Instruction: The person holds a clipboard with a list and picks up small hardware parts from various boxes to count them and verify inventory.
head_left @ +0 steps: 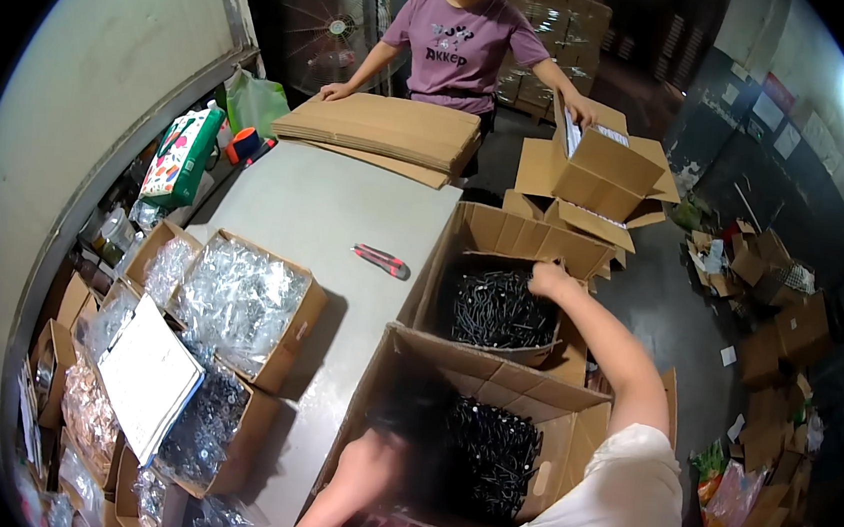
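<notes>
My left hand is at the left side of the near cardboard box, beside a dark, motion-blurred shape that hides its fingers. Black, thin screw-like pieces fill that box's lower part. Stretched forward, my right hand has its fingers curled at the right rim of the far cardboard box; what they grip, if anything, is too small to make out. Inside the far box lies a heap of similar black pieces.
A red and black utility knife lies on the grey table. At left are a clipboard and boxes of bagged hardware. Across stands a person in purple, touching flat cardboard sheets and an open carton.
</notes>
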`<state>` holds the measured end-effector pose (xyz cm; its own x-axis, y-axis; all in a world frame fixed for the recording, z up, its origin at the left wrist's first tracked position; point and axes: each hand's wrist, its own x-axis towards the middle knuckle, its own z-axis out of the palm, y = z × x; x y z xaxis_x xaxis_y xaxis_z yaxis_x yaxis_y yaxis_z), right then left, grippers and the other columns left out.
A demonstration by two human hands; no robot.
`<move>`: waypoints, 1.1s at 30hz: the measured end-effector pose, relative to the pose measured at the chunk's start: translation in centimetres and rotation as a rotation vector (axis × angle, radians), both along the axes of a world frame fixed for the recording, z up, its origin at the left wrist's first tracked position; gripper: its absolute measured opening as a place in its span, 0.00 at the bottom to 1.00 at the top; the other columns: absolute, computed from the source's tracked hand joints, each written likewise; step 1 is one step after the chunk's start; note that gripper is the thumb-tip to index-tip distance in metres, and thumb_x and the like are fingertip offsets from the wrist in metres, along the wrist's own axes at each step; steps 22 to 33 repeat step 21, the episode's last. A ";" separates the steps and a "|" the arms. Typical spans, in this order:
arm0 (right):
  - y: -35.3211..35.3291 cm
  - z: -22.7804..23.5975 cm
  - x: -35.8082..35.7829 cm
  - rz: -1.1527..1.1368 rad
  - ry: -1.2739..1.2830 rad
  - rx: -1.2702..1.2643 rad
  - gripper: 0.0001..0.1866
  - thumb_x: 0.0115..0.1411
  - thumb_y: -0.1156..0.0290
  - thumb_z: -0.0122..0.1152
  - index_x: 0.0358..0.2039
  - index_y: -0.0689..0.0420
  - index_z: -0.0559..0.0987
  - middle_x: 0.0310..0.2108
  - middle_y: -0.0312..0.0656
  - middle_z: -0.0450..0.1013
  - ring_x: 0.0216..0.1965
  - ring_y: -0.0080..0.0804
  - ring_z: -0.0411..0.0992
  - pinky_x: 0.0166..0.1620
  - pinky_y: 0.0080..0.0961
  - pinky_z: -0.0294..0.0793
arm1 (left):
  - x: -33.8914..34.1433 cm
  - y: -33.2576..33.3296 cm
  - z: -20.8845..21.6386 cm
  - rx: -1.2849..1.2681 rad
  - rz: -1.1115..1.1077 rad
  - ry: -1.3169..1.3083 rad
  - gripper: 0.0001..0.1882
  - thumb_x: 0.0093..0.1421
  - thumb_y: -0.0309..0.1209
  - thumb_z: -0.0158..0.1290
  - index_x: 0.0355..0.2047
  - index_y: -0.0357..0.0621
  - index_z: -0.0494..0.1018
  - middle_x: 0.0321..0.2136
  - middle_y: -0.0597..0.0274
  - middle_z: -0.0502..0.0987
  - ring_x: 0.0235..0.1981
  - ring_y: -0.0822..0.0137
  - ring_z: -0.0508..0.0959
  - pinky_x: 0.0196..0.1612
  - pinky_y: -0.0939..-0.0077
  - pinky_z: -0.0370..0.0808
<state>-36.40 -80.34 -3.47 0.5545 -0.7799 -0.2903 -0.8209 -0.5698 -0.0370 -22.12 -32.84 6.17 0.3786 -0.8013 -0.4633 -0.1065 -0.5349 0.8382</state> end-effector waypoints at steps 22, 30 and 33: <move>-2.3 -6.5 -3.7 -0.654 -0.752 0.335 0.24 0.64 0.49 0.50 0.34 0.60 0.82 0.36 0.52 0.79 0.38 0.51 0.78 0.44 0.53 0.76 | -1.6 -0.6 2.1 -0.096 -0.179 -0.398 0.17 0.65 0.37 0.50 0.47 0.38 0.66 0.24 0.45 0.79 0.26 0.48 0.81 0.33 0.53 0.76; -2.3 -6.5 -3.7 -0.654 -0.752 0.335 0.24 0.64 0.49 0.50 0.34 0.60 0.82 0.36 0.52 0.79 0.38 0.51 0.78 0.44 0.53 0.76 | -1.6 -0.6 2.1 -0.096 -0.179 -0.398 0.17 0.65 0.37 0.50 0.47 0.38 0.66 0.24 0.45 0.79 0.26 0.48 0.81 0.33 0.53 0.76; -2.3 -6.5 -3.7 -0.654 -0.752 0.335 0.24 0.64 0.49 0.50 0.34 0.60 0.82 0.36 0.52 0.79 0.38 0.51 0.78 0.44 0.53 0.76 | -1.6 -0.6 2.1 -0.096 -0.179 -0.398 0.17 0.65 0.37 0.50 0.47 0.38 0.66 0.24 0.45 0.79 0.26 0.48 0.81 0.33 0.53 0.76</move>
